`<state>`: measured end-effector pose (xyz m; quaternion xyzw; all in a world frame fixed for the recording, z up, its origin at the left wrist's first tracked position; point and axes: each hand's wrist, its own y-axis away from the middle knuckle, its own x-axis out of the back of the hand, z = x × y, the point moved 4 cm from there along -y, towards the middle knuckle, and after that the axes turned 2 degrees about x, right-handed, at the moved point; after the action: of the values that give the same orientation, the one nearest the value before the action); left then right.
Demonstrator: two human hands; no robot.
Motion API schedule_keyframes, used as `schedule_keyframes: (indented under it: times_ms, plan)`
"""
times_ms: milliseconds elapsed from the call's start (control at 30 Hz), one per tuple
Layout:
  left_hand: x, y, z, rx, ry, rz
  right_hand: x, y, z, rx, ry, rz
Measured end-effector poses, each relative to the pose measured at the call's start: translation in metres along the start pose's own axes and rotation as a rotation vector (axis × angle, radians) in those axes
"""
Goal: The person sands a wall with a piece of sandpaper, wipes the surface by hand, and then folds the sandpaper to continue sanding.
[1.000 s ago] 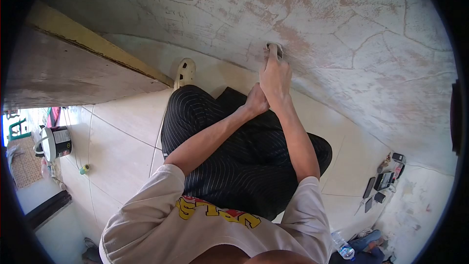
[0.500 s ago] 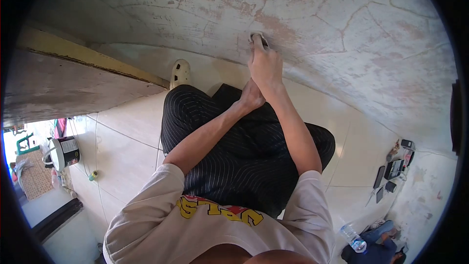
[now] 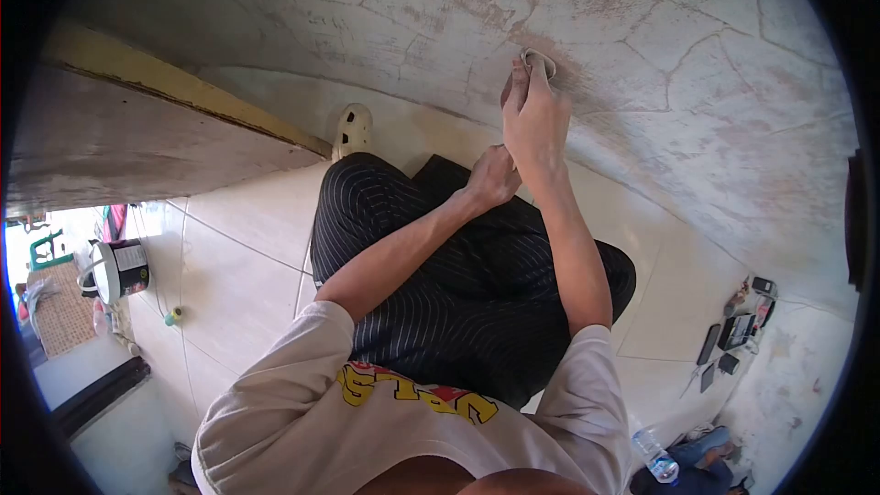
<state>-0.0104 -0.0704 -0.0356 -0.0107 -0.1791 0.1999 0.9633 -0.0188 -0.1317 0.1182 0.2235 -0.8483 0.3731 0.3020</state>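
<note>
My right hand [image 3: 538,124] is closed on a folded piece of sandpaper [image 3: 548,63], pale on the side I see, and presses it to the wall [image 3: 605,41]. That wall is whitish, with patched crack lines and scuffed brownish areas around the hand. Just below, my left hand [image 3: 493,176] is curled beside the right wrist, above my lap. Its fingertips are partly hidden, so whether it holds anything does not show.
A brown wooden panel [image 3: 165,137] juts in at left, near a cream clog [image 3: 353,130]. A paint bucket [image 3: 121,271] stands on the tiled floor [image 3: 238,247]. Small dark devices [image 3: 736,332] lie at right. A water bottle [image 3: 654,456] is at lower right, by a person [image 3: 701,467].
My right hand has moved right along the wall with the sandpaper. My left hand has shifted right with it. The whole view has also shifted slightly.
</note>
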Motion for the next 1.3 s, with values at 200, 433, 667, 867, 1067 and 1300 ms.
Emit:
schedule_keyframes:
  times_ms: [200,433,667,867,1067,1300]
  plan:
    - [0.000,0.010,0.009,-0.360,-0.008,0.226,-0.033,0.015,0.004,-0.091,0.119,-0.287]
    - [-0.003,0.004,-0.003,-0.148,-0.071,0.046,-0.005,0.003,0.000,-0.028,-0.082,-0.030]
    - [0.000,0.006,0.010,-0.154,-0.027,0.115,-0.033,0.015,0.017,0.093,-0.183,0.013]
    - [-0.003,0.004,-0.005,-0.124,-0.086,0.020,-0.022,0.011,0.012,-0.068,-0.381,0.050]
    - [-0.005,0.007,0.000,-0.240,-0.027,0.131,-0.046,0.022,0.025,-0.154,-0.515,-0.073]
    - [-0.007,0.002,-0.011,-0.141,-0.064,0.030,-0.019,0.010,0.017,-0.202,-0.646,0.063]
